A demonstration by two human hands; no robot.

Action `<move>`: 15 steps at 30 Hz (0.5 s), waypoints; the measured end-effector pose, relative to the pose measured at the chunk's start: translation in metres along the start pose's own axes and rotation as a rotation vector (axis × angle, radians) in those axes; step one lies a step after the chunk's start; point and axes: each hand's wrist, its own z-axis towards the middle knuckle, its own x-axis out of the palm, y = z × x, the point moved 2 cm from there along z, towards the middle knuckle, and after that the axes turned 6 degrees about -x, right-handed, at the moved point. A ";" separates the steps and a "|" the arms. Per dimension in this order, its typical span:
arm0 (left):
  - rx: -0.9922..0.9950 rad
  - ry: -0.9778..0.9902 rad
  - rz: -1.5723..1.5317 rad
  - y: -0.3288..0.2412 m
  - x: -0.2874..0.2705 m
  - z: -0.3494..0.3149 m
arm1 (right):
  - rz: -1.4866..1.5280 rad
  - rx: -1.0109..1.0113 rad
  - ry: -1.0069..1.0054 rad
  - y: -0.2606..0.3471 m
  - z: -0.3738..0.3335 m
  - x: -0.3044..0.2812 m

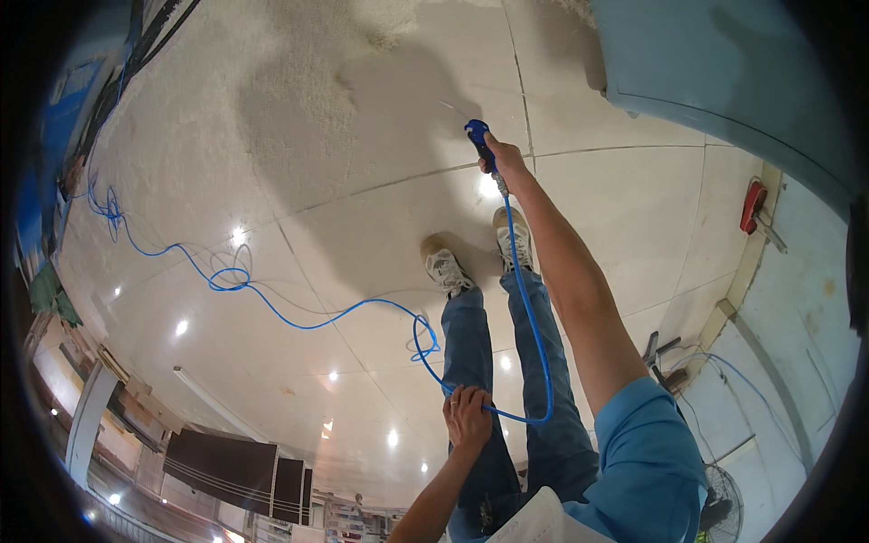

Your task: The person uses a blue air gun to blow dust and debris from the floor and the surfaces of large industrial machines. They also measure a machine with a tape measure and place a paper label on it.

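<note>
My right hand (503, 163) grips a blue and black air blow gun (476, 134), its thin nozzle aimed at the floor ahead of my shoes. From a metal fitting under the gun runs a blue air hose (546, 362), which drops beside my legs and loops back. My left hand (468, 414) is closed around that hose in front of my thigh. Beyond it the hose snakes off across the floor to the left, with loops in it. Pale dust or shavings (317, 86) lie on the tiles ahead.
A grey-blue cabinet or machine panel (715, 68) stands ahead on the right. By the right wall a red-handled tool (753, 206) rests near a fan (724, 498). Dark boards (222, 466) are at the lower left, and blue machinery (68, 118) lines the left edge.
</note>
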 end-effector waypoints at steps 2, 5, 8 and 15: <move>-0.014 -0.017 -0.024 -0.002 -0.002 0.001 | 0.075 0.003 -0.116 -0.003 -0.001 -0.010; -0.012 -0.009 -0.027 -0.005 -0.005 0.002 | 0.224 -0.010 -0.383 -0.006 -0.004 -0.040; -0.003 -0.014 -0.007 -0.007 -0.005 0.002 | 0.429 0.025 -0.465 -0.002 -0.006 -0.070; 0.020 -0.025 0.017 -0.013 -0.003 0.003 | 0.355 -0.050 -0.208 0.042 0.019 -0.056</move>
